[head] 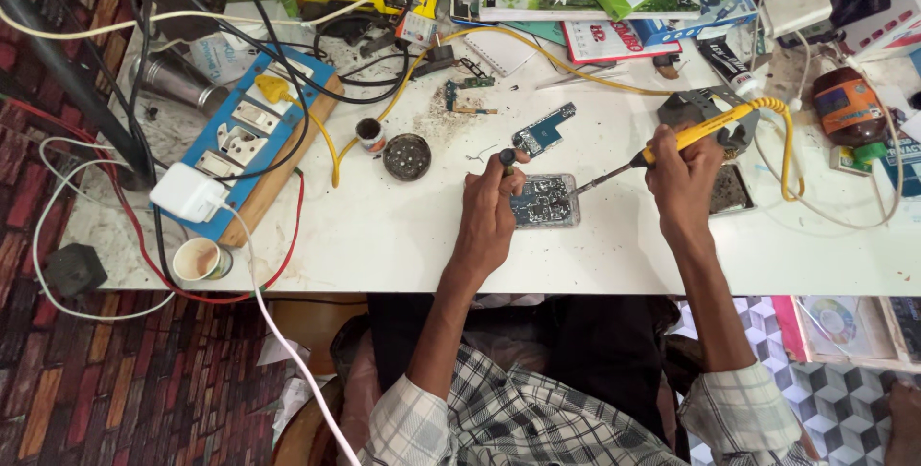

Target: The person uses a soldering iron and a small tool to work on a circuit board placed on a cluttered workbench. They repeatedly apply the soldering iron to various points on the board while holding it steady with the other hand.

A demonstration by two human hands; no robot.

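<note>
Risk: solder bridge or scorched pad if tip slips. Right hand (679,178) fingers wrapped round yellow soldering iron (693,135); left hand (489,207) pinching dark tool (507,157) w/ fingertips, circuit board (544,201) just beside them.

White-topped rectangular bench (384,245) fills the middle of the view, surface scuffed and stained, esp. toward the left end. Floor on the left: red-brown brick-pattern covering (115,380). Floor at lower right: grey and white cube-pattern tiles (844,408). Dark slanted metal pole (67,72) runs across the upper left corner, beside the bench edge. Light is even and bright, w/ soft shadows only; no window or wall in view.
</note>
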